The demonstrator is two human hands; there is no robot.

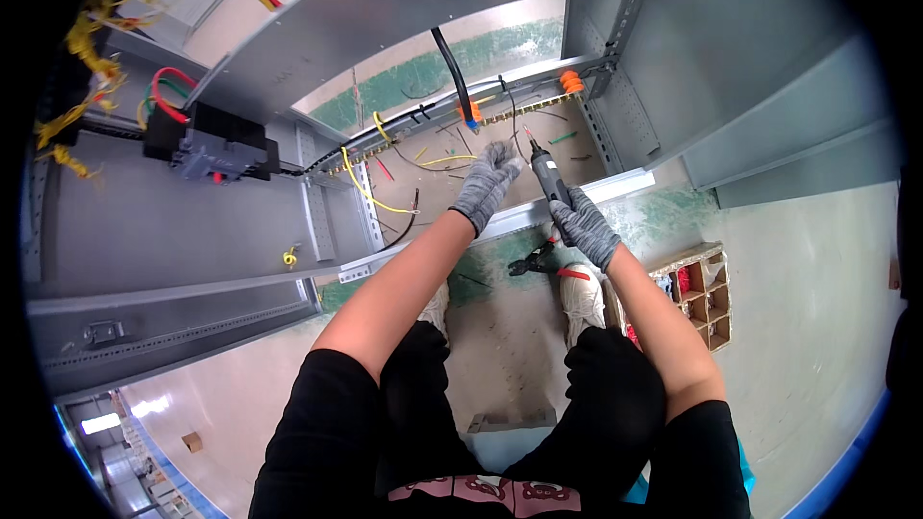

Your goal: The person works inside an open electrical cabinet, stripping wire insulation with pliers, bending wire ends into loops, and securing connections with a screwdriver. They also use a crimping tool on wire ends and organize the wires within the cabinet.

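My right hand [586, 227], in a grey knit glove, is wrapped round a slim dark power screwdriver [548, 176]. Its thin tip points up and away toward the cabinet's lower rail. Just left of that tip is my left hand [488, 183], gloved the same way, with its fingers drawn together. Whatever they pinch is too small to make out. A thin black wire [512, 108] hangs from the rail close to both hands. Behind the left hand, a thick black cable [452, 67] with a blue end comes down by a brass-coloured terminal bar [519, 111].
Red-handled pliers [544, 263] lie on the floor between my shoes. A divided parts box [707, 303] stands at the right. Yellow wires [370, 194] and cut scraps lie in the grey cabinet frame [615, 185]. A breaker [223, 156] is at the left; orange insulators [571, 83] sit on the rail.
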